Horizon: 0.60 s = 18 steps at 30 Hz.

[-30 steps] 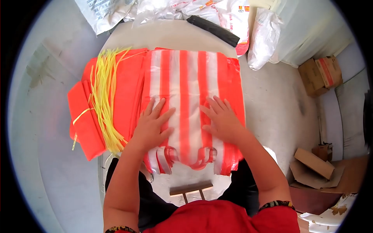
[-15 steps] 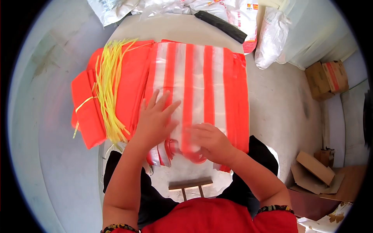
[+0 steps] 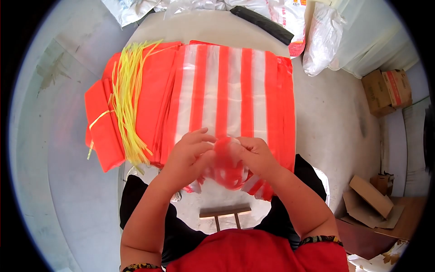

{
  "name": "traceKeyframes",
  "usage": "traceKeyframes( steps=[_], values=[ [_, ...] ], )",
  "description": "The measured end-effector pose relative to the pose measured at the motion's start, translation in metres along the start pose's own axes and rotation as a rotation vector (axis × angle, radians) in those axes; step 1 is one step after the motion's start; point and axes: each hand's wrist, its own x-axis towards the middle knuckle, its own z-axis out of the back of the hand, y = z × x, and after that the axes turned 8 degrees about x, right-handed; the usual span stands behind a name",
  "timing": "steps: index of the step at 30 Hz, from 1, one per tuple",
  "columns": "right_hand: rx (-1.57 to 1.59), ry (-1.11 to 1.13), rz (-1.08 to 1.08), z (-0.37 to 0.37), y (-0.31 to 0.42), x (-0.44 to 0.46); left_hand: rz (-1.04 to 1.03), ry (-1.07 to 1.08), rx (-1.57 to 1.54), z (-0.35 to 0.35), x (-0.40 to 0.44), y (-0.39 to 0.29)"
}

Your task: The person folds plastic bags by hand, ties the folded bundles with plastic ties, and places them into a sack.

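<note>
Red-and-clear striped plastic bags (image 3: 234, 90) lie in a flat stack, with the near edge toward my body. My right hand (image 3: 257, 156) is closed on the bag's near edge, which is lifted and bunched. Beside that bunched plastic is my left hand (image 3: 192, 156), its fingers apart and curved, nothing visibly gripped. Left of the striped stack lie folded red bags (image 3: 156, 90) with a bundle of yellow ties (image 3: 124, 99) across them. A smaller red bundle (image 3: 102, 124), tied with a yellow strip, rests at the far left.
A black roll (image 3: 262, 25) lies at the table's (image 3: 190, 29) far edge near white printed sacks (image 3: 287, 18). A white bag (image 3: 324, 41) stands beyond. Cardboard boxes (image 3: 385, 90) are on the right, with an open carton (image 3: 371, 201) nearer. A small wooden stool (image 3: 225, 211) shows between the legs.
Both hands were flat on the striped bags. My right hand has moved inward and closed on the near edge, which is now bunched; my left hand has shifted down and toward it.
</note>
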Motion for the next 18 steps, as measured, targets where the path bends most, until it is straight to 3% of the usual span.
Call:
traceKeyframes(
  steps=[1,5,8,9,15,18],
  values=[
    [0.032,0.001,-0.098,0.001,0.003,-0.001,0.006,-0.006,-0.021,0.0,0.0,0.004],
    [0.183,-0.065,0.012,0.001,-0.013,0.001,0.232,-0.061,-0.198,0.013,-0.004,-0.006],
    [0.268,-0.119,-0.028,0.002,-0.012,0.001,0.206,-0.356,0.007,0.015,-0.014,0.013],
    [0.282,-0.144,-0.053,0.002,-0.007,-0.002,0.263,-0.365,-0.005,0.018,-0.018,0.021],
    [0.474,-0.242,-0.009,-0.004,-0.011,0.002,0.583,-0.476,-0.633,0.02,-0.023,0.023],
    [0.526,-0.276,0.02,-0.01,-0.011,0.003,0.689,-0.418,-0.765,0.025,-0.024,0.015]
  ],
)
